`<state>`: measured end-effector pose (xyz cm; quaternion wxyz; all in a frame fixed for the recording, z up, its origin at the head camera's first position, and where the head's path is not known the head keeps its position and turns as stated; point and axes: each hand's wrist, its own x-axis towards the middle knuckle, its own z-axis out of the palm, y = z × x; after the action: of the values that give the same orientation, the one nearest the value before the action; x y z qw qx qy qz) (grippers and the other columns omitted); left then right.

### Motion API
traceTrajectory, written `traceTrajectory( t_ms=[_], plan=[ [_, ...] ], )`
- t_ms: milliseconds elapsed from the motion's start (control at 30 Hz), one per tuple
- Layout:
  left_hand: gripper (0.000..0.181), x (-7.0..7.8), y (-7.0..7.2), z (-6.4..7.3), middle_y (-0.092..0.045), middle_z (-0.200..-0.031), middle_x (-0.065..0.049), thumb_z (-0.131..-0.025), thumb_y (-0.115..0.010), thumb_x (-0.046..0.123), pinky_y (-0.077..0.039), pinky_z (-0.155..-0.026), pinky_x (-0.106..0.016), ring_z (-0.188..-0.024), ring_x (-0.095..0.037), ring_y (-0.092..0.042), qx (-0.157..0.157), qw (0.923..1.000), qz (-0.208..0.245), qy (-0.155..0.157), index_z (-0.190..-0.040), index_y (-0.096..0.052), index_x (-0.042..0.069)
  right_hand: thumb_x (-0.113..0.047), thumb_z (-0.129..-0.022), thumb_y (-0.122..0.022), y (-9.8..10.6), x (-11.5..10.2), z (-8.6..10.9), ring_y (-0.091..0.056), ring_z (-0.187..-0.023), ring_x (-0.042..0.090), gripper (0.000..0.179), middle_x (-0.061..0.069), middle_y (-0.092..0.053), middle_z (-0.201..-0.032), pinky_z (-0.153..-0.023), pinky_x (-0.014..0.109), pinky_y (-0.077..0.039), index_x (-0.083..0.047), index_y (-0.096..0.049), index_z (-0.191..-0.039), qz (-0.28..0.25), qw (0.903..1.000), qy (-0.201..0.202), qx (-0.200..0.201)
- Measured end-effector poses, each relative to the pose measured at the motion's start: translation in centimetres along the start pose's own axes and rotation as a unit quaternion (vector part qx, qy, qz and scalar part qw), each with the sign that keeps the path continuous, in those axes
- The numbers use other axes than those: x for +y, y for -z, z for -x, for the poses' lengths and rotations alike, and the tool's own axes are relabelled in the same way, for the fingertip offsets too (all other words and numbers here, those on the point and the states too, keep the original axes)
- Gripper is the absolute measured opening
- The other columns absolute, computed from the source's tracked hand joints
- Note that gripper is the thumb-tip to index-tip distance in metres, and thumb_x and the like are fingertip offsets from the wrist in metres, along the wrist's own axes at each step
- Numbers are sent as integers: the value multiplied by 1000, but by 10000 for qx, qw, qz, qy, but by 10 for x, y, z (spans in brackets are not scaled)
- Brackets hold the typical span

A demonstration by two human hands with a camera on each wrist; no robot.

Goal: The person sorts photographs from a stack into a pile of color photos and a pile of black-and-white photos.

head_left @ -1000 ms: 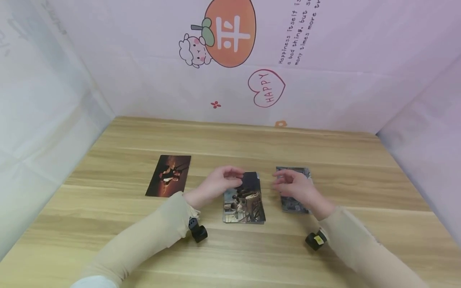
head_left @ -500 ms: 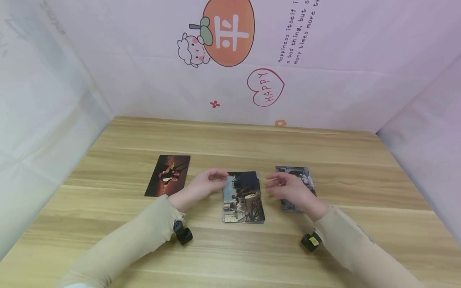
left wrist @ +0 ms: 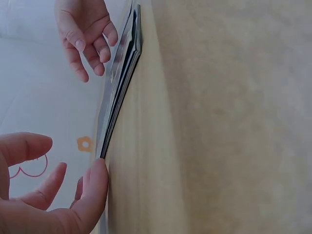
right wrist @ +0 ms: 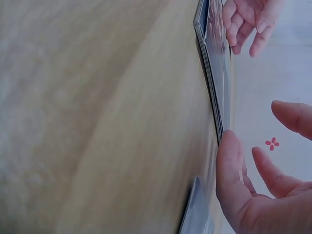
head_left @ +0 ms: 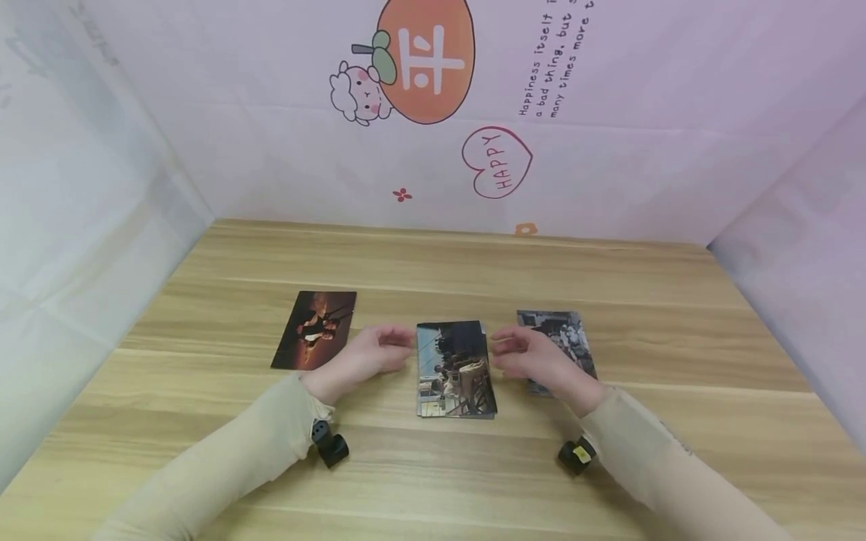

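Note:
A stack of picture cards [head_left: 453, 376] lies flat in the middle of the table, its top card showing an outdoor scene with figures. Just left of the stack is my left hand [head_left: 368, 357], fingers loosely bent and thumb apart. On the other side my right hand [head_left: 534, 361] faces it in a similar pose, its fingertips close to the right edge. Nothing is held in either hand. In the left wrist view the stack [left wrist: 122, 73] appears edge-on, several layers thick and slightly fanned, with a fingertip at its near end.
A dark reddish card [head_left: 314, 330] lies to the left, near my left wrist. To the right, a greyish card pile [head_left: 571, 334] is partly covered by my right hand. A printed white cloth [head_left: 304, 173] stands behind the wooden table [head_left: 406, 473].
My left hand has drawn back left off the stack, uncovering its top card. My right hand has shifted left toward the stack, uncovering more of the greyish cards.

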<state>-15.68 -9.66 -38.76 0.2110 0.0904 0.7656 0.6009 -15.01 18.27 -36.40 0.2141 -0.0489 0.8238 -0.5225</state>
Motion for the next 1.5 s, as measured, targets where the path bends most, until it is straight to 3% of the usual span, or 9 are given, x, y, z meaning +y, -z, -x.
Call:
traceTrajectory(
  t_ms=[433, 1500],
  plan=[
    [40, -4, -4, 0, -49, -132, -27, -92, -53, 1, -52, -94, -37, -120, -35, -52, 19, 9974, 683, 220, -130, -45, -10, -10, -88, -62, -5, 1, -1, -55, -113, 32, 50, 27, -51, -128, -91, 39, -54, 6, -43, -132, -79, 9997, -137, -198],
    [41, 5, -12, 4, -47, -131, -31, -91, -52, -2, -51, -96, -39, -123, -40, -49, -63, 9972, 715, 209, -129, -42, -15, -9, -89, -61, -4, -4, 5, -54, -118, 38, 53, 31, -48, -133, -91, 39, -54, 8, -41, -135, -149, 9994, 35, -298]
  ],
)
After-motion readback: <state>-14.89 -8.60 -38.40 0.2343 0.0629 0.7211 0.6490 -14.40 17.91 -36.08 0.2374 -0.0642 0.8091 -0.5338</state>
